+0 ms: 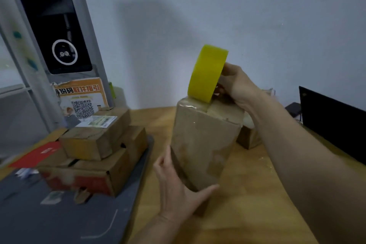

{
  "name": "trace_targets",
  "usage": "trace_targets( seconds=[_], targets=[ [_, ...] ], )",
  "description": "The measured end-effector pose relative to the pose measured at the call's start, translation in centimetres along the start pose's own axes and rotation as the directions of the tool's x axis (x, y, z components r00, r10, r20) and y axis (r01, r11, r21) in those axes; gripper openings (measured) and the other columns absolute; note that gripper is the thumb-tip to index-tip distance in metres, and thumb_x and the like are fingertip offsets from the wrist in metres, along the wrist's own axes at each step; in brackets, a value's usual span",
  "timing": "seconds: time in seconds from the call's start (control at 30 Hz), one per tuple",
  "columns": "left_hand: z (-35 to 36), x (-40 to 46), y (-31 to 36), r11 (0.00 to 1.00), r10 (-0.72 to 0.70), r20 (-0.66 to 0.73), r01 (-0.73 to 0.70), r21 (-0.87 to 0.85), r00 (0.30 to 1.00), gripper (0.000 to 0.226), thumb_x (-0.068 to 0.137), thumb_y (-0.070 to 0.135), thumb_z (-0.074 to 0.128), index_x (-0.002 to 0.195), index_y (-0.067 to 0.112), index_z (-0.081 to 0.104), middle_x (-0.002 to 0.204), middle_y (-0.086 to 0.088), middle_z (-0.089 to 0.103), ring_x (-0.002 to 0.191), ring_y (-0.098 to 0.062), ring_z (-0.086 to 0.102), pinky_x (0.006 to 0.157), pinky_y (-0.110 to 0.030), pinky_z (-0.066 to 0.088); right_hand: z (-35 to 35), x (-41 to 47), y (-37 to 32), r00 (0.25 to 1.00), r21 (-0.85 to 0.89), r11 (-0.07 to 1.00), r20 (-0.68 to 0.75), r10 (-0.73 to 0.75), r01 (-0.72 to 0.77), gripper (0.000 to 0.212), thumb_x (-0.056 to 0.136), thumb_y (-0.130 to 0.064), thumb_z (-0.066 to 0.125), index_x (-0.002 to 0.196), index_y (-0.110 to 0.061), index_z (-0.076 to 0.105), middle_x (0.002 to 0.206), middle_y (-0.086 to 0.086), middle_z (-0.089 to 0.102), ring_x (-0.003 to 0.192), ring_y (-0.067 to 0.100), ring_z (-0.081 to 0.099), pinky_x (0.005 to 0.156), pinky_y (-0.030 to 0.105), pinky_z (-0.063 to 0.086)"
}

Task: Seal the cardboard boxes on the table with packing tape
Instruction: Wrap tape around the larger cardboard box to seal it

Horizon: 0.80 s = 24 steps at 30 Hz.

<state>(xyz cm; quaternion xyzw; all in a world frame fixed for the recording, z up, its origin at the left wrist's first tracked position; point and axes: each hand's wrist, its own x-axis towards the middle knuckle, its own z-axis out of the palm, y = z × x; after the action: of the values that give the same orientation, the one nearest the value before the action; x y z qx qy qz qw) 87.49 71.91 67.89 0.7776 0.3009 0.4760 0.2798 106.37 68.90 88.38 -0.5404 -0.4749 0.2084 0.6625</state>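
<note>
At frame centre I see the right hand point(234, 83) gripping the yellow tape roll point(207, 72) on top of the upright box point(200, 144); its fingers are mostly hidden behind the roll. The left hand point(178, 190) holds the box low, thumb and fingers spread. The stacked boxes point(95, 150) at left are blurred.

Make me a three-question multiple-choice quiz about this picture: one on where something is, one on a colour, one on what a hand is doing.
1. Where does the tape roll sit?
A. on the tall box's top
B. on the grey mat
C. on the box stack

2. What colour is the roll?
A. red
B. yellow
C. clear

3. What is the left hand doing?
A. hanging idle
B. holding scissors
C. steadying the tall box

Answers:
1 A, its lower edge meets the box's top, held by the right hand.
2 B, it is bright yellow.
3 C, its fingers wrap the box's lower corner.
</note>
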Motion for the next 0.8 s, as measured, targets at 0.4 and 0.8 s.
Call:
trace_targets(
  seconds=[0.4,0.8],
  targets=[
    [-5.3,15.9,11.4,0.995,0.078,0.523,-0.037,-0.089,0.849,0.111,0.059,0.067,0.075,0.153,0.030,0.030,0.138,0.014,0.055,0.120,0.001,0.056,0.102,-0.022,0.045,0.2,-0.2,0.5,0.991,-0.101,0.992,-0.100,-0.089,0.079,0.024,0.086,0.008,0.061,0.110,0.007,0.059,0.096,0.021,0.067,0.078,0.020,0.072,0.066,0.034,0.058],
    [-6.7,16.4,8.5,0.864,-0.113,0.671,0.407,-0.298,0.732,0.057,0.076,0.024,0.077,0.129,0.027,0.057,0.103,0.007,0.075,0.089,-0.007,0.072,0.069,-0.020,0.056,1.4,1.9,1.8,0.966,-0.486,0.866,-0.257,-0.017,-0.114,0.029,0.091,-0.046,0.059,0.108,-0.022,0.059,0.122,0.005,0.060,0.117,0.026,0.051,0.099,0.050,0.043]
  ],
)
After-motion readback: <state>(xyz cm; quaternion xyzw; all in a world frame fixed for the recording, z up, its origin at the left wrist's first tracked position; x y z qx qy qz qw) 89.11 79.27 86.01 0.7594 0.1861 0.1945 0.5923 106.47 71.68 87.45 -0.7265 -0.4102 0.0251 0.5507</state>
